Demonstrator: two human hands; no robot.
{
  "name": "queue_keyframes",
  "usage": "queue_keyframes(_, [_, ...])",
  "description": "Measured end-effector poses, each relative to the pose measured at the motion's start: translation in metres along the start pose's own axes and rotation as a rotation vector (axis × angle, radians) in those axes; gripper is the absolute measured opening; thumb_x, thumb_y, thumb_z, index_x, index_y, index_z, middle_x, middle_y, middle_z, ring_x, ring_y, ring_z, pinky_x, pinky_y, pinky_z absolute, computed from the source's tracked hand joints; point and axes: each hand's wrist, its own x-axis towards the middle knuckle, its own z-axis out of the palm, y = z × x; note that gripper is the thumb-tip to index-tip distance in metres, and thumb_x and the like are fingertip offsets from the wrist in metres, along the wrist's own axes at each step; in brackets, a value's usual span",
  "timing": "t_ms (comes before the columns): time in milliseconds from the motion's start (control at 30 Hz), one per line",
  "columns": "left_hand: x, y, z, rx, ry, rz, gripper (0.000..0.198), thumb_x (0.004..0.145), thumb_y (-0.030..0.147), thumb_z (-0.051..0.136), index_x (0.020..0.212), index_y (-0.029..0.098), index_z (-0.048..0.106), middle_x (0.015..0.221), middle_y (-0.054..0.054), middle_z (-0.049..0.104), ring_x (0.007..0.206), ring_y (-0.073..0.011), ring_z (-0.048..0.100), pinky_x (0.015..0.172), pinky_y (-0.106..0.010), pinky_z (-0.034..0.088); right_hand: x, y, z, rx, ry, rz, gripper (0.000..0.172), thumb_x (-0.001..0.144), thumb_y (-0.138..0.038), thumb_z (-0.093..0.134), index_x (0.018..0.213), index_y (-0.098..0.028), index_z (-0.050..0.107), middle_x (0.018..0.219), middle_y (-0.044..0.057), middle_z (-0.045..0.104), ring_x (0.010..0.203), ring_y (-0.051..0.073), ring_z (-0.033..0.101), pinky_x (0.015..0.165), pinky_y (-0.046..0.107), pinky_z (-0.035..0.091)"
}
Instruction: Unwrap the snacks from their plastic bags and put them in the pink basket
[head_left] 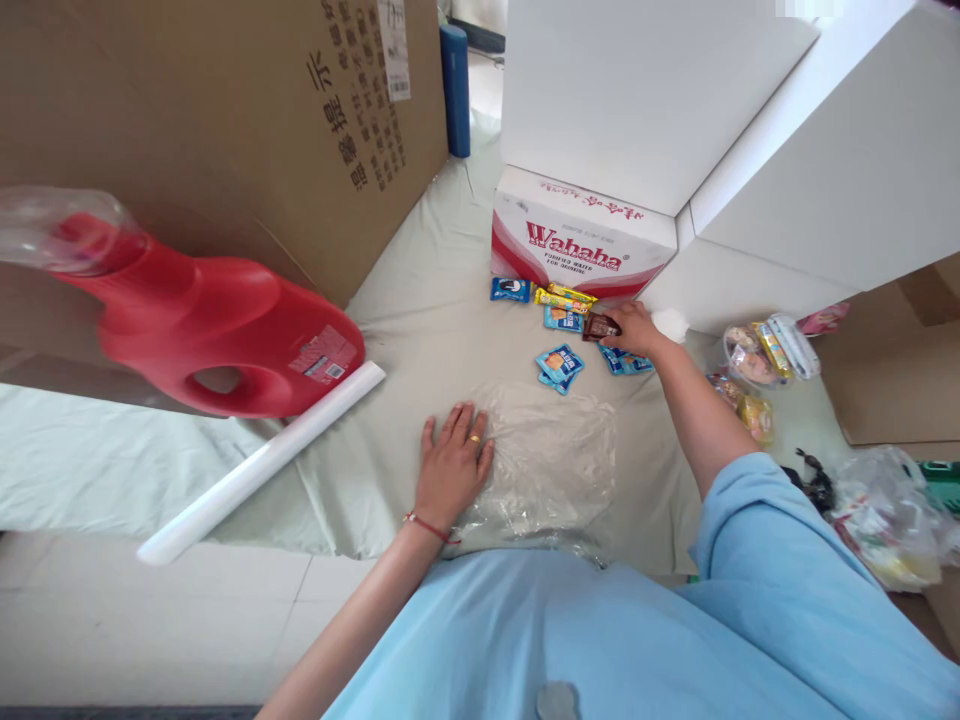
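My left hand [452, 461] lies flat with fingers spread on the left edge of a clear plastic bag [551, 465] spread on the pale green cloth [420, 320]. My right hand [632, 327] reaches forward and is closed on a small dark brown snack packet [599, 326]. Around it lie several small packets: blue ones [559, 365], a dark blue one [510, 290] and yellow ones [564, 297].
A red detergent jug [217, 330] lies on its side at the left beside a white roll [255, 465]. A large cardboard box [225, 130], a red-and-white Wahaha carton [581, 245] and white boxes [750, 140] stand behind. Bagged snacks [761, 350] and a plastic bag [889, 515] lie at the right.
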Motion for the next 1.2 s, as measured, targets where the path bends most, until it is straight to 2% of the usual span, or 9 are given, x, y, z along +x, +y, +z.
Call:
queue_keyframes(167, [0.0,0.0,0.001,-0.011,0.011,0.001,0.051,0.108,0.037,0.04,0.152,0.02,0.058,0.164,-0.016,0.05,0.156,-0.0335,0.043,0.13,-0.065,0.021,-0.017,-0.015,-0.005,0.006,0.022,0.004,0.065,0.087,-0.043,0.071,0.144,-0.014,0.064,0.138,0.022,0.06,0.132,0.042,0.045,0.112,0.055,0.037])
queue_keyframes(300, [0.0,0.003,0.0,-0.029,0.0,-0.017,0.052,0.108,0.038,0.04,0.153,0.02,0.058,0.165,-0.015,0.05,0.156,-0.0327,0.042,0.131,-0.065,0.02,-0.041,-0.045,-0.023,0.135,0.227,0.071,0.061,0.086,-0.039,0.07,0.139,-0.01,0.065,0.128,0.023,0.065,0.124,0.043,0.05,0.108,0.057,0.04])
queue_keyframes(400, [0.0,0.004,-0.001,-0.042,-0.016,-0.026,0.053,0.108,0.04,0.038,0.155,0.02,0.056,0.166,-0.014,0.048,0.158,-0.0307,0.04,0.132,-0.064,0.018,-0.082,-0.093,-0.035,0.343,0.34,-0.021,0.051,0.092,-0.046,0.065,0.132,-0.015,0.066,0.118,0.017,0.069,0.115,0.038,0.057,0.105,0.056,0.044])
queue_keyframes(467, [0.0,0.005,-0.001,-0.055,-0.023,-0.037,0.054,0.109,0.041,0.037,0.155,0.02,0.055,0.168,-0.013,0.046,0.159,-0.0297,0.038,0.132,-0.063,0.016,-0.118,-0.138,-0.035,0.473,0.266,-0.17,0.042,0.095,-0.049,0.064,0.126,-0.02,0.068,0.117,0.013,0.07,0.11,0.033,0.06,0.102,0.051,0.047])
queue_keyframes(533, [-0.001,0.005,-0.002,-0.07,-0.027,-0.052,0.054,0.109,0.041,0.037,0.156,0.021,0.054,0.168,-0.013,0.046,0.159,-0.0296,0.037,0.133,-0.064,0.014,-0.153,-0.185,-0.024,0.534,0.182,-0.288,0.045,0.092,-0.049,0.069,0.126,-0.02,0.067,0.123,0.014,0.069,0.118,0.033,0.059,0.107,0.052,0.046])
queue_keyframes(667, [-0.001,0.007,-0.004,-0.078,-0.028,-0.074,0.055,0.108,0.041,0.037,0.158,0.023,0.052,0.17,-0.012,0.042,0.161,-0.0309,0.033,0.133,-0.066,0.009,-0.199,-0.244,0.015,0.458,0.115,-0.167,0.047,0.086,-0.036,0.074,0.127,-0.014,0.067,0.125,0.02,0.065,0.127,0.038,0.052,0.111,0.056,0.046])
queue_keyframes(833, [-0.001,0.008,-0.005,-0.081,-0.039,-0.084,0.058,0.107,0.041,0.037,0.162,0.024,0.046,0.173,-0.013,0.037,0.163,-0.0331,0.028,0.132,-0.068,0.007,-0.22,-0.24,0.044,0.389,0.159,0.037,0.056,0.088,-0.043,0.076,0.137,-0.019,0.065,0.132,0.021,0.061,0.133,0.044,0.046,0.113,0.064,0.043])
queue_keyframes(933, [-0.001,0.007,-0.004,-0.084,-0.039,-0.086,0.058,0.107,0.042,0.037,0.162,0.023,0.046,0.173,-0.014,0.038,0.163,-0.0327,0.028,0.132,-0.068,0.007,-0.225,-0.234,0.045,0.422,0.178,0.044,0.059,0.088,-0.042,0.075,0.143,-0.023,0.061,0.133,0.021,0.062,0.137,0.045,0.045,0.114,0.068,0.041])
queue_keyframes(1200, [-0.001,0.007,-0.003,-0.063,-0.022,-0.071,0.058,0.108,0.043,0.035,0.16,0.021,0.048,0.171,-0.016,0.04,0.162,-0.032,0.031,0.132,-0.067,0.007,-0.217,-0.239,0.033,0.375,0.146,0.013,0.049,0.083,-0.031,0.072,0.131,-0.019,0.068,0.127,0.02,0.065,0.136,0.044,0.046,0.116,0.064,0.04])
